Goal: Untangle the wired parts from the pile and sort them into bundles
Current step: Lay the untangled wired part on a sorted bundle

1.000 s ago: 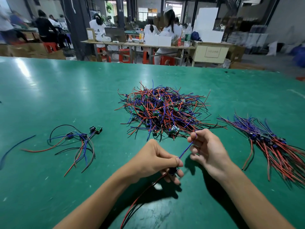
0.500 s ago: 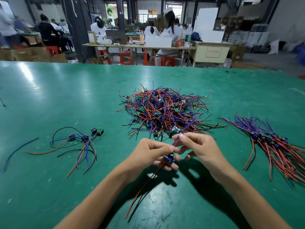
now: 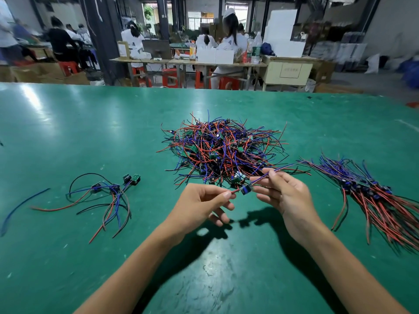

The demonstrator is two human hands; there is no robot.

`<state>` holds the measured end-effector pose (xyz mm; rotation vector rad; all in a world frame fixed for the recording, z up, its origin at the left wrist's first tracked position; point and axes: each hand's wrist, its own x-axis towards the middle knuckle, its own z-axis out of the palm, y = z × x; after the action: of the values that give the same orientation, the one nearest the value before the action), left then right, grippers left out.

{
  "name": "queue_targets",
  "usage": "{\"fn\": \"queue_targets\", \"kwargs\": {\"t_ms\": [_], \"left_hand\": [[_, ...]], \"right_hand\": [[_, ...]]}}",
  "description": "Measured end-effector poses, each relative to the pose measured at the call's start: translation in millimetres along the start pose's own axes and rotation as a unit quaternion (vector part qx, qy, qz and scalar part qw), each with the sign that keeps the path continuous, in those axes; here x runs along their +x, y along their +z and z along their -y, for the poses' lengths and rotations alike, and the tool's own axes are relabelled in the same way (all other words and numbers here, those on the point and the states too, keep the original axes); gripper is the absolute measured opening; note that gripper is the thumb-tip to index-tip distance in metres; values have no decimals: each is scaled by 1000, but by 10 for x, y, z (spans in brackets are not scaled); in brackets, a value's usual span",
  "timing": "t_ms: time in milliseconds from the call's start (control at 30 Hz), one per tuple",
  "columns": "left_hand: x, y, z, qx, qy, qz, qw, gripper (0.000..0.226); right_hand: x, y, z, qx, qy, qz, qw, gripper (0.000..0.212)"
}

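Head view: left hand (image 3: 201, 206) & right hand (image 3: 284, 196) each pinch wire ends of small green board w/ red-blue leads (image 3: 246, 189); prob. light, floppy, so best gripped near board.

Pile (image 3: 223, 149) mid-table (image 3: 68, 132), small bundle (image 3: 106, 196) left, large bundle (image 3: 381, 196) right.

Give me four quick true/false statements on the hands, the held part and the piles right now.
1. Both hands hold one wired part between them. True.
2. The left hand pinches the blue wires. False: it pinches the red wire end; the right hand pinches the blue ones.
3. The aligned bundle lies right of the tangled pile. True.
4. The held part rests on the green table. False: it is held above it.
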<state>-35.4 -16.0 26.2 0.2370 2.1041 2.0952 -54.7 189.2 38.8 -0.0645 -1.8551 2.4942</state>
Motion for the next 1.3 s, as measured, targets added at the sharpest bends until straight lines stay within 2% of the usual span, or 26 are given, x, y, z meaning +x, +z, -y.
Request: {"fn": "queue_targets", "kwargs": {"t_ms": [200,367,533,867,1033,1233,1300], "left_hand": [[40,-16,55,117,46,-79,989,11],[48,-37,32,125,82,-97,984,7],[48,-36,29,178,109,-91,974,17],[49,-44,31,187,125,-104,969,10],[39,-56,33,190,130,-122,966,4],[17,-17,16,170,107,-86,976,2],[9,12,21,138,83,-76,984,2]], "right_hand": [[32,4,-55,3,-17,6,1000,15],[25,-1,-64,-7,-60,1,998,16],[33,-7,-75,-10,-79,-21,997,18],[39,-14,-102,-20,-83,-16,996,18],[36,-8,-93,23,-58,-12,998,10],[13,8,-81,17,-45,-31,998,10],[-9,22,-86,9,-49,-16,999,19]]}}
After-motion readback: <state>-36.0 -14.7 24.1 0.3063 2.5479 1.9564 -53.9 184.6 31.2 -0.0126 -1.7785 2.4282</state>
